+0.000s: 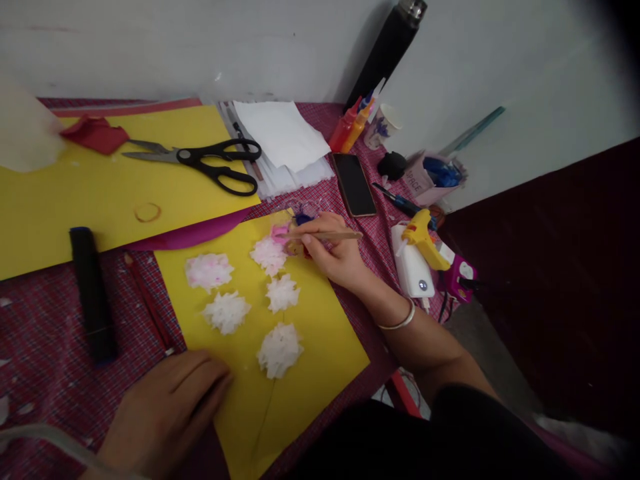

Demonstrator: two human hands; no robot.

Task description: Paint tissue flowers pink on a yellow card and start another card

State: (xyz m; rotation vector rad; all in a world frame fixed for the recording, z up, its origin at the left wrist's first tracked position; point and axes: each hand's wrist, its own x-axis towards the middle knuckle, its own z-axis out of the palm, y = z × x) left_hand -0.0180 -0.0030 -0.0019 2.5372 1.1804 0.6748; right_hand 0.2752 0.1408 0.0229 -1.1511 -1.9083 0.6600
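Observation:
My right hand [335,248] pinches a thin wooden stick [340,235]. The stick's far end reaches the pink paint [280,234] in a clear plastic holder, which my fingers partly hide. Just below that paint lies a white paper puff [270,255] on a yellow sheet [325,347]. Several more puffs are spread over the sheet, and one at the upper left [209,271] has pink tints. A thin line runs down from the lowest puff [280,350]. At the sheet's lower left edge my left hand [170,400] rests palm down, fingers loosely extended, holding nothing.
Black-handled scissors [215,160] lie on a larger yellow sheet [75,213]. White paper [285,133], a phone [355,185], paint bottles [353,127] and a paper cup [383,127] sit at the back. A yellow glue gun [425,237] rests at right; a black marker [93,293] at left.

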